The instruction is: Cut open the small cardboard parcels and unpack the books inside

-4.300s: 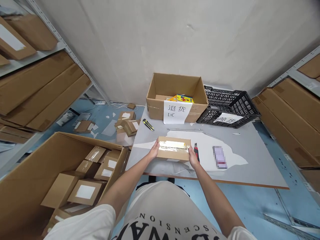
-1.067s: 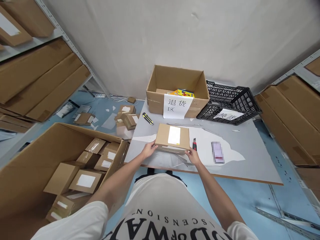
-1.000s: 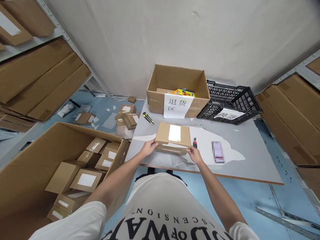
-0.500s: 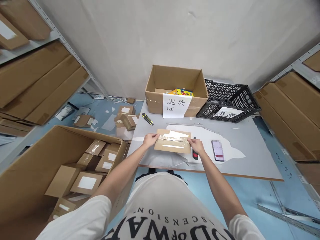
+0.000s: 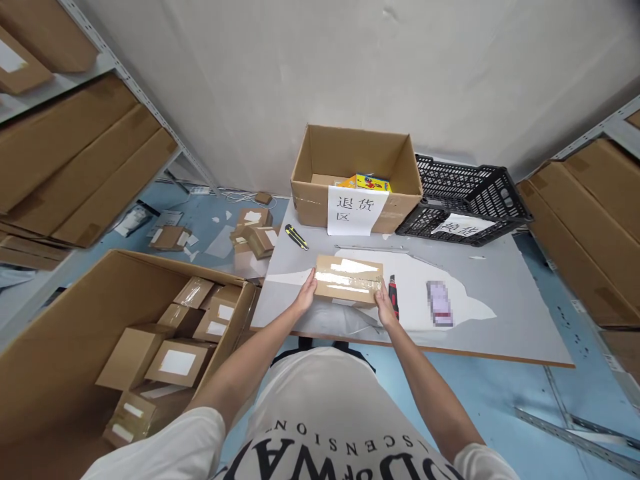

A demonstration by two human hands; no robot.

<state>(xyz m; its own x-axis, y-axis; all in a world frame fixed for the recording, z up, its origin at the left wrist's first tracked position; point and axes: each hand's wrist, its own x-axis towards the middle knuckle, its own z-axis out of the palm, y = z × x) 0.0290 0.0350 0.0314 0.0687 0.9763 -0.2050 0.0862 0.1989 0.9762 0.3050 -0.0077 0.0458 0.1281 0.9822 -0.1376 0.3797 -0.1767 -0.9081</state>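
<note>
Between my two hands is a taped cardboard box (image 5: 347,279) with shiny clear tape and white label remnants on top. My left hand (image 5: 306,291) grips its left end, and my right hand (image 5: 384,304) grips its right end. Just right of my right hand lies a red and black utility knife (image 5: 393,298) on a torn white sheet (image 5: 470,305). A phone (image 5: 440,303) with a blurred screen rests farther right. Beyond the box, to the left, is a yellow and black box cutter (image 5: 297,237).
On the table (image 5: 520,320), a large open carton (image 5: 307,205) with colourful packages stands at the back, beside a black plastic crate (image 5: 467,200). A big carton (image 5: 55,320) full of small boxes stands at my left. Shelves with boxes flank both sides; more boxes (image 5: 263,241) lie on the floor.
Both hands have shifted from the box's near top edges to its ends, and its front side now shows. The utility knife is more exposed. The view has moved slightly.
</note>
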